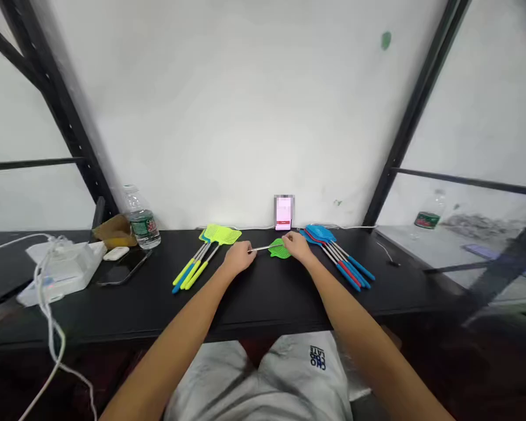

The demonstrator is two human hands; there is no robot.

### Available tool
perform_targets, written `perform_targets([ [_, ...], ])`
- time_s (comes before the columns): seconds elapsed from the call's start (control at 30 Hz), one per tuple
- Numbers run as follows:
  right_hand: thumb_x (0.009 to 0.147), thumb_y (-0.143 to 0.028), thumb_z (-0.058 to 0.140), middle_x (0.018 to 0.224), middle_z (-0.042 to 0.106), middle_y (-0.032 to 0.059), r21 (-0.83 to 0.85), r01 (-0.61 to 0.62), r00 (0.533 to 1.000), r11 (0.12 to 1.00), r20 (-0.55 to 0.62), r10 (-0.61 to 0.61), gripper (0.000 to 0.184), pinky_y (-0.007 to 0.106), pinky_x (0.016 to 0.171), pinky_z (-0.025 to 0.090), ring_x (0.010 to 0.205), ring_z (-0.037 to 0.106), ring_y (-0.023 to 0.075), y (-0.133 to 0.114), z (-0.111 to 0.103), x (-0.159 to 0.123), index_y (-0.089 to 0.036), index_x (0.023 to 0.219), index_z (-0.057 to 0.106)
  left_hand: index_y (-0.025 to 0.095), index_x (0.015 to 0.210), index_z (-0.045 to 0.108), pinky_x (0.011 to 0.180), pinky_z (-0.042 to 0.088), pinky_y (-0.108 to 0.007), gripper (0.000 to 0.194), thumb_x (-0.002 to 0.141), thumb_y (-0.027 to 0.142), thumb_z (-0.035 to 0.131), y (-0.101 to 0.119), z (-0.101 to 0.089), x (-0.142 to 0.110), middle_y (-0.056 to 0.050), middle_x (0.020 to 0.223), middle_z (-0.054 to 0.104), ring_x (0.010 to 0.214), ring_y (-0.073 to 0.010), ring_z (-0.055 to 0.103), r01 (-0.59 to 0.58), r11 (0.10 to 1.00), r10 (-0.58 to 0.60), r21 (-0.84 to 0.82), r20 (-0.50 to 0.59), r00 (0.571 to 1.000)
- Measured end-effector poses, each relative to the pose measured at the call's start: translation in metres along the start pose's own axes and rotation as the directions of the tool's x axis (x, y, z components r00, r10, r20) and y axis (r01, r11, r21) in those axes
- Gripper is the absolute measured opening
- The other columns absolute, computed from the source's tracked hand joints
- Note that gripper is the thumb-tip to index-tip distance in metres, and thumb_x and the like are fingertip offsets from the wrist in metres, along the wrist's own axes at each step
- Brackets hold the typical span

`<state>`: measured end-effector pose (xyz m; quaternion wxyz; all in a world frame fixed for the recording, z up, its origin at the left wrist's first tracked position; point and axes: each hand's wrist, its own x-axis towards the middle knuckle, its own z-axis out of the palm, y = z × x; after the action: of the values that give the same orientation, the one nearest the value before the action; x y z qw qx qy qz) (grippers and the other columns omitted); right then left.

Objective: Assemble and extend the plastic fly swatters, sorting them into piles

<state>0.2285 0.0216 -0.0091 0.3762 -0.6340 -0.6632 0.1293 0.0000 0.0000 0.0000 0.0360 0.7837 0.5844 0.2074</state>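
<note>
A green fly swatter (277, 249) lies across the middle of the black table (263, 298), held between both hands. My left hand (239, 258) is closed around its metal rod and handle end. My right hand (296, 245) pinches the green mesh head. To the left lies a pile of yellow-green fly swatters (204, 254) with yellow and blue handles. To the right lies a pile of blue and red fly swatters (337, 257), their handles pointing toward the front right.
A phone (284, 211) stands against the wall behind the hands. At the left are a water bottle (142, 218), a dark phone lying flat (123, 270), a white box with cables (61, 269) and a brown object (114, 232). Black frame struts rise on both sides.
</note>
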Motion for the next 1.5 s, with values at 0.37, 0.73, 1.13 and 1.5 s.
perform_targets([
  [0.37,0.083,-0.053,0.056,0.105,0.064,0.0136,-0.232,-0.175,0.984,0.957,-0.063,0.165,0.043,0.03,0.08,0.042,0.101,0.058,0.025,0.0,-0.015,-0.007,-0.014,0.1,0.062,0.02,0.084,0.062,0.072,0.043,-0.03,0.024,0.086,0.04,0.05,0.0,0.0,0.0,-0.009,0.092,0.068,0.09,-0.0234,0.062,-0.001,0.999,0.0,0.034,0.033,0.999],
  [0.73,0.066,-0.078,0.058,0.131,0.051,0.0234,-0.447,-0.134,0.976,0.884,0.094,0.195,0.091,0.047,0.099,0.036,0.124,0.044,0.0381,-0.026,0.0,-0.023,-0.011,0.126,0.051,0.02,0.086,0.063,0.073,0.044,-0.03,0.023,0.085,0.04,0.052,0.002,-0.003,-0.001,-0.009,0.093,0.069,0.09,-0.0236,0.063,0.0,0.999,-0.002,0.038,0.037,0.999],
  [1.13,0.056,-0.072,0.071,0.138,0.045,0.0215,-0.467,-0.145,0.936,0.872,0.221,0.274,0.104,0.045,0.101,0.036,0.13,0.038,0.0374,-0.028,-0.018,-0.015,-0.013,0.136,0.044,0.021,0.086,0.062,0.07,0.043,-0.029,0.021,0.084,0.04,0.053,0.0,0.0,0.0,-0.008,0.092,0.068,0.089,-0.0229,0.062,-0.005,0.999,0.002,0.053,0.056,0.998],
  [1.5,0.05,-0.062,0.081,0.139,0.043,0.0271,-0.52,-0.266,0.87,0.812,0.233,0.434,0.105,0.048,0.098,0.038,0.129,0.042,0.0413,-0.032,-0.038,-0.013,-0.011,0.135,0.047,0.021,0.087,0.061,0.07,0.043,-0.028,0.021,0.084,0.039,0.052,0.001,-0.003,0.0,-0.007,0.094,0.069,0.089,-0.0223,0.063,-0.006,0.999,0.003,0.05,0.071,0.998],
])
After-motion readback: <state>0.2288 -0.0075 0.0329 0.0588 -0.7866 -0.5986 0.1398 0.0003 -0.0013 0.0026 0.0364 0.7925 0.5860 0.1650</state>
